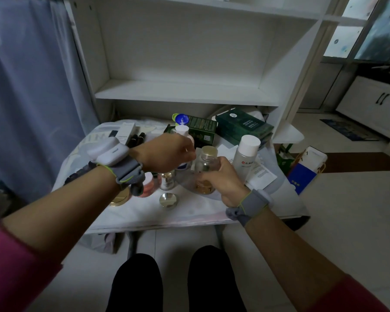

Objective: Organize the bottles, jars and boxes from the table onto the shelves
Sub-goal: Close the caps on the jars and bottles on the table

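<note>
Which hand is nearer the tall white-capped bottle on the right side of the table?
Right. The right hand grips the gold-capped glass bottle just left of the white-capped bottle; the left hand is farther left, beyond that glass bottle.

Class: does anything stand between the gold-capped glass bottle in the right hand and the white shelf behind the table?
The green boxes stand between the bottle and the shelf, below its board; lifted over them, nothing visible blocks it.
</note>
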Demonstrator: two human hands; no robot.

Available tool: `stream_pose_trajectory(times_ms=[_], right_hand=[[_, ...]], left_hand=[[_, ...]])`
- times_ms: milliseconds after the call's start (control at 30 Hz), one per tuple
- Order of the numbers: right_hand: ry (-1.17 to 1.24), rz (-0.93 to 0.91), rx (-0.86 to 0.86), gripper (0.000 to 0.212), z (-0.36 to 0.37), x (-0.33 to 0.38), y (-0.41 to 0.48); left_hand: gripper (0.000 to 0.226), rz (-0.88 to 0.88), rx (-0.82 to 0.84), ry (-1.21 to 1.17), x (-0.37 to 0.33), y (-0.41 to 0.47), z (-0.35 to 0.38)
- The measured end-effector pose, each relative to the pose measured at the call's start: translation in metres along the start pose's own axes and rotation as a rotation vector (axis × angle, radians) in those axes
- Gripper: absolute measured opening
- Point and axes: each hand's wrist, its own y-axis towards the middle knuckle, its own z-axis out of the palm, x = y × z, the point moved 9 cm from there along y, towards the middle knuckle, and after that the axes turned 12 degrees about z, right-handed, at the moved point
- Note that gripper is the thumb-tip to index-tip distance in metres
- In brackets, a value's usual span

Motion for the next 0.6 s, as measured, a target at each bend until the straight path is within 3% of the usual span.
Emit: stream_pose_trajectory(times_ms=[400, 600], right_hand=[[-0.055, -0.050, -0.028, 0.066, 0.004, 0.008, -0.004], [-0.399, -0.366, -0.225, 0.094, 0.008, 0.048, -0.036]], left_hand=[[0.026, 0.036, 0.087, -0.026, 0.001, -0.003, 0.023], [0.030, 0.028, 0.089, -0.009, 0.000, -0.010, 0.020]])
